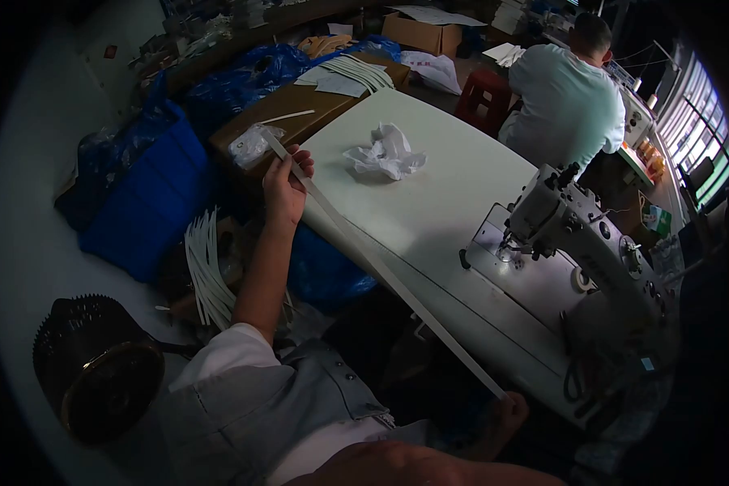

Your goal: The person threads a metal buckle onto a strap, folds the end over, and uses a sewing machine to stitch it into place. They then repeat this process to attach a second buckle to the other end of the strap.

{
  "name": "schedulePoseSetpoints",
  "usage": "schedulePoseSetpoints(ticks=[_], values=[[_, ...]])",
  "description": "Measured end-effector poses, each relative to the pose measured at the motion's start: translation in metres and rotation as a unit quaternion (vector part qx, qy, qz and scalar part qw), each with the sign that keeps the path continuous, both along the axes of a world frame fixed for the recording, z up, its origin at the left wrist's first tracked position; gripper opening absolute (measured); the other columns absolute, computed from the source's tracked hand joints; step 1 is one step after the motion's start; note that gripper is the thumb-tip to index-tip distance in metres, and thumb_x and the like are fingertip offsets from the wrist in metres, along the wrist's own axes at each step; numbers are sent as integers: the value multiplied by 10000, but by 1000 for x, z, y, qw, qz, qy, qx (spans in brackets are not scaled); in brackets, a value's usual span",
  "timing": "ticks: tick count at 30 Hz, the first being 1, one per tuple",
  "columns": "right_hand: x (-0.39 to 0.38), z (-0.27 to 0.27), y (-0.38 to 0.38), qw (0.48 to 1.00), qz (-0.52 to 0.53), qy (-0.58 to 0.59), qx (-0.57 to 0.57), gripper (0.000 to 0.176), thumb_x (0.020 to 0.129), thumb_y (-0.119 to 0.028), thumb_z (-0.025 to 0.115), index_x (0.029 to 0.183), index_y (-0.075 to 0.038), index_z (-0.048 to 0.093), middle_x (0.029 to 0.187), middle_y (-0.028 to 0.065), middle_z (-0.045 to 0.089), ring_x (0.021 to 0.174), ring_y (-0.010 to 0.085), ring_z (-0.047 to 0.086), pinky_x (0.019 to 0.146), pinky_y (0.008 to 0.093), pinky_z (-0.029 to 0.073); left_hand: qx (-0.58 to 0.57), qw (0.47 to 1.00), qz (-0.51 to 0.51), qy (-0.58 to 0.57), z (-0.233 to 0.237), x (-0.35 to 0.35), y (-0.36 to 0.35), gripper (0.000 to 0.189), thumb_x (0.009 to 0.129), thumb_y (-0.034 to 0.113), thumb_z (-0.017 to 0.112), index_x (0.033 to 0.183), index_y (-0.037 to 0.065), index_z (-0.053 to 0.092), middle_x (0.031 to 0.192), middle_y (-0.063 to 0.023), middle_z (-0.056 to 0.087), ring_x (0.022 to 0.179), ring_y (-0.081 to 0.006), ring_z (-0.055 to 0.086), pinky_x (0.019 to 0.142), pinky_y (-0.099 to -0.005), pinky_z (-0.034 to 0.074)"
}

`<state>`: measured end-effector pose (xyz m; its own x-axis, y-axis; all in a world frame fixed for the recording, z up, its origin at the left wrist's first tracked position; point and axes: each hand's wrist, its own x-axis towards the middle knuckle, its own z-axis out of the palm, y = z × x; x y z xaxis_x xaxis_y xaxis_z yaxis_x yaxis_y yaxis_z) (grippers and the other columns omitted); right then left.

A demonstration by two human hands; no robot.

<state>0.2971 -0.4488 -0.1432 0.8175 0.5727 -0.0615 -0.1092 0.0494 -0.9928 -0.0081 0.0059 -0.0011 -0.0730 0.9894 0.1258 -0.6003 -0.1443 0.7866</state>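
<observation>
A long, narrow pale strip (381, 267) is stretched between my two hands along the near edge of the sewing table (445, 138). My left hand (285, 182) is closed around it near its far end, by the table's left corner. At the other end my right hand (508, 411) pinches the strip, low and in shadow in front of the table. Crumpled white paper (386, 152) lies on the tabletop. To the right stands an industrial sewing machine (575, 235), with a small white roll (581, 279) beside it. Neither hand touches the machine.
Left of the table are a brown box (243, 121) with papers and strips, a blue bag (150, 190) and a bundle of pale strips (206, 267). A dark fan-like object (97, 368) stands lower left. A person (567, 97) sits beyond, near a red stool (483, 93).
</observation>
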Motion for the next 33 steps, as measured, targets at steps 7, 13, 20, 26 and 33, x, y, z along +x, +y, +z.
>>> schedulePoseSetpoints(ticks=[7,13,20,26,33], values=[[30,-8,-1,873,-79,232,422,295,925,-155,566,1177,-15,501,612,-14,358,514,75,309,478,228,266,16,979,-190,79,-17,35,-23,262,966,234,506,1084,22,605,967,-89,641,910,-179,629,841,-325,518],[7,26,22,964,-141,118,194,269,941,-109,533,1188,-8,499,624,-5,393,537,81,350,489,232,289,-48,924,-354,138,-28,68,-73,304,969,270,504,1125,24,594,891,-63,650,814,-168,655,741,-294,539],[-6,53,27,971,-70,-10,228,163,897,-118,615,976,10,551,606,9,443,498,83,365,467,227,286,-15,867,-472,162,-21,82,-113,322,971,273,493,1120,5,591,824,-64,637,703,-137,641,615,-244,519],[-40,112,49,928,90,-157,326,290,825,-209,720,659,-23,572,516,30,491,402,55,386,372,227,232,57,806,-527,264,-5,87,-141,285,961,232,511,1073,-7,616,809,-69,641,705,-128,632,615,-237,493],[-44,105,92,992,121,-19,-24,216,896,-168,622,768,4,647,553,-39,505,478,19,388,443,203,271,127,795,-513,297,-49,115,-147,236,951,143,527,1106,-7,623,861,-60,661,831,-113,623,775,-258,489]])
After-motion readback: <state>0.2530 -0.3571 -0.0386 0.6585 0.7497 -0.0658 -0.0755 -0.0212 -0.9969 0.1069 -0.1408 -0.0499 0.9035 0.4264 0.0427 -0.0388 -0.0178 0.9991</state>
